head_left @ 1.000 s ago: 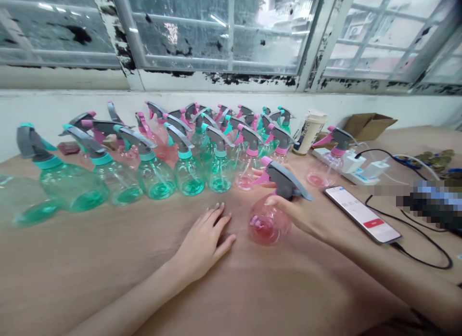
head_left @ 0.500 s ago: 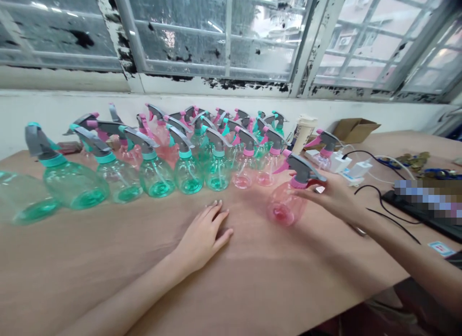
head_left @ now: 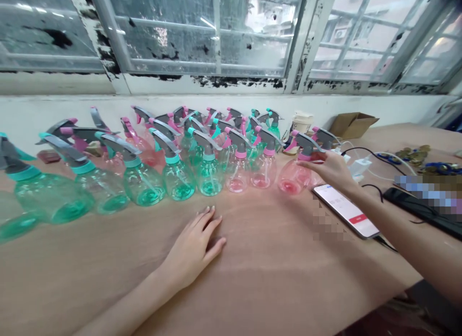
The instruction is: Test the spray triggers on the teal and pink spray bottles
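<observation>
My right hand [head_left: 330, 170] grips a clear pink spray bottle [head_left: 290, 177] at its neck, below the grey trigger head. The bottle leans slightly, close to the right end of the front row; whether its base touches the table cannot be told. Flat on the table [head_left: 231, 273] rests my left hand [head_left: 193, 247], fingers spread and holding nothing. In front of it stand a green spray bottle [head_left: 210, 177] and a pink spray bottle [head_left: 237, 174] with a pink collar. Another pink spray bottle [head_left: 263, 171] is left of the held one.
Several more green and pink spray bottles fill the rows behind. A phone [head_left: 346, 211] lies under my right forearm. Farther right are white chargers [head_left: 361, 166], cables and a black keyboard [head_left: 422, 211]. A paper cup [head_left: 301, 122] and an open cardboard box [head_left: 353, 125] stand near the wall.
My right hand has carried the pink spray bottle away from me toward the row's right end. The phone has come into plain view. My left hand stays flat on the table.
</observation>
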Available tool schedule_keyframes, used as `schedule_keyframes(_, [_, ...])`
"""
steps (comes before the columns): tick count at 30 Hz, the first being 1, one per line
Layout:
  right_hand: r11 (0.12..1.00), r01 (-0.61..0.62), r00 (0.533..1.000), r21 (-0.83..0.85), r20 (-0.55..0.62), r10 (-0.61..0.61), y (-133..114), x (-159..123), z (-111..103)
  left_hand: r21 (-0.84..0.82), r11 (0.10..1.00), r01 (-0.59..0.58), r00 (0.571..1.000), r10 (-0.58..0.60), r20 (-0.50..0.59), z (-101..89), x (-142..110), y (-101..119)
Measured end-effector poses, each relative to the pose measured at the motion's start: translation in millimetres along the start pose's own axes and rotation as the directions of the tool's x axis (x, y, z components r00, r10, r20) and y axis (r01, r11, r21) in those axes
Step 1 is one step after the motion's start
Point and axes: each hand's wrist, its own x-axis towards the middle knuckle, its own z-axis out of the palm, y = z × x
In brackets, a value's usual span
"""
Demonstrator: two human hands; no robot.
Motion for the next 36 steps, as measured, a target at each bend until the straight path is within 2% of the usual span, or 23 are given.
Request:
schedule_keyframes(5, [0.999, 0.040, 0.999, -0.033, -0.025, -0.041, -2.7, 13.5, 14.8, -0.006, 1.000, -0.003, 1.000, 0.003, -0.015, 1.0, -1.8, -1.5])
schedule_keyframes(12, [0.997, 0.034, 0.991, -0.063, -0.127, -0.042, 2.7, 26.3, 31.7, -0.014, 1.000, 0.004, 1.000, -0.004, -0.004, 1.6, -2.7, -0.9])
schedule_keyframes(20, [1.000, 0.011, 0.984, 0.003, -0.180, -0.010, 5.2, 12.2, 40.8, -0.006, 1.000, -0.007, 1.000, 0.007, 0.007, -0.6, -0.7, -0.5])
schedule_keyframes(25, [0.996, -0.028, 0.972, 0.087, -0.230, 0.048, 1.6, -20.3, 20.1, 0.020, 1.000, -0.003, 1.000, 0.003, -0.003, 2.2, -2.1, -4.1])
schedule_keyframes(29, [0.991, -0.083, 0.960, 0.109, -0.259, 0.109, 16.7, -34.6, -8.4, 0.026, 1.000, -0.011, 1.000, 0.012, -0.025, 4.0, -2.3, -7.2])
schedule_keyframes(33, [0.985, -0.144, 0.945, 0.098, -0.282, 0.166, 44.6, -11.4, -20.2, 0.063, 0.997, -0.043, 0.997, 0.047, -0.054, 4.1, -1.1, -8.8])
schedule_keyframes(36, [0.982, -0.140, 0.965, 0.123, -0.207, 0.164, 56.3, 15.1, -14.7, 0.082, 0.995, -0.054, 0.996, 0.060, -0.071, 4.2, -0.7, -10.9])
